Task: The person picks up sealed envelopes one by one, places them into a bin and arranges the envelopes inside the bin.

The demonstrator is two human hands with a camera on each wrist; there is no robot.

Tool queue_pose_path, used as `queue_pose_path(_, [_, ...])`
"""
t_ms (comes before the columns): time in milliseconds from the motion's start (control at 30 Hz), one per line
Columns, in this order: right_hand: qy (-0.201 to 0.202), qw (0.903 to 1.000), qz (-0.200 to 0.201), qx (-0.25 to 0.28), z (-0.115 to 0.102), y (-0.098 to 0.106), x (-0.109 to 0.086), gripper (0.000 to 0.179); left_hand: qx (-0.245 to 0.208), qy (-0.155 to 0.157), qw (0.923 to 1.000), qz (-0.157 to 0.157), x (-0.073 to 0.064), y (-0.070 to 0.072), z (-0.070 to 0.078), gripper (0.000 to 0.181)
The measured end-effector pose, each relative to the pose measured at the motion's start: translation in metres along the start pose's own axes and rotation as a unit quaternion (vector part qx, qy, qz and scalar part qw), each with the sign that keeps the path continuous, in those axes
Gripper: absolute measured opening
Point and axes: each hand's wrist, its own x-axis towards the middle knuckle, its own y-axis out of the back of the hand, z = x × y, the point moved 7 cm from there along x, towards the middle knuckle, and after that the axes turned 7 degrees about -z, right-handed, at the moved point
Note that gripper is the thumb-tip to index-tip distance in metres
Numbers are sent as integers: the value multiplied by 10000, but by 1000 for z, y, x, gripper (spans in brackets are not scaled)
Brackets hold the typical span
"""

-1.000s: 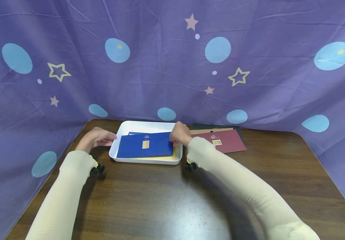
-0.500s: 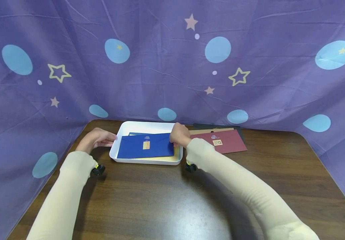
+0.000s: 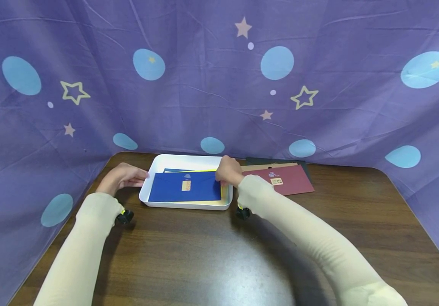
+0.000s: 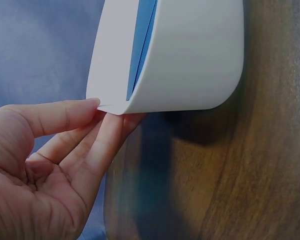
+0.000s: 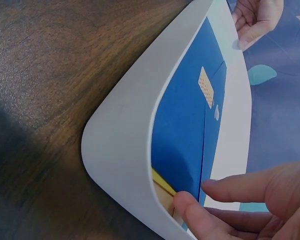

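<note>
A white tray (image 3: 189, 206) stands near the back edge, with a stack of envelopes in it. On top lies a blue envelope (image 3: 166, 187) bearing a patterned sticker and a pale heart mark; a yellow envelope (image 5: 162, 180) peeks out beneath it. With thumb and fingers my left hand (image 4: 55, 150) pinches the tray's left rim. My right hand (image 3: 229, 170) reaches over the right wall and grips the blue envelope at its upper right corner, thumb and forefinger at the short end. That hand covers the corner in the head view.
Right of the tray, a dark red envelope (image 3: 296, 178) overlaps a tan one (image 3: 286, 165) and a dark green one (image 3: 259, 161). All of this is on a brown wooden table (image 3: 189, 255). Behind it hangs a purple cloth (image 3: 212, 85) with stars and dots.
The blue envelope's upper edge has sunk a little lower in the tray, and a yellow strip now shows above it and at its right end. Both hands stay nearly in place.
</note>
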Motion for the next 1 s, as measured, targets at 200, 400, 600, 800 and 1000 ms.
queue_pose_path(200, [66, 9997, -145, 179, 0, 6, -1, 31, 59, 49, 10000, 36, 1, 0, 0, 22])
queue_pose_path(400, [104, 9969, -355, 697, 2, 17, -5, 16, 29, 35, 10000, 42, 1, 0, 1, 18])
queue_pose_path(600, [149, 9831, -469, 1766, 12, 30, -11, 13, 33, 35, 10000, 36, 1, 1, 1, 18])
queue_pose_path(800, [444, 9709, -641, 2263, 24, 49, -15, 16, 73, 80, 9999, 45, 0, 1, 2, 23])
queue_pose_path(1000, [662, 9645, -781, 2432, 39, 69, -23, 18, 95, 114, 9999, 55, -1, 1, 2, 22])
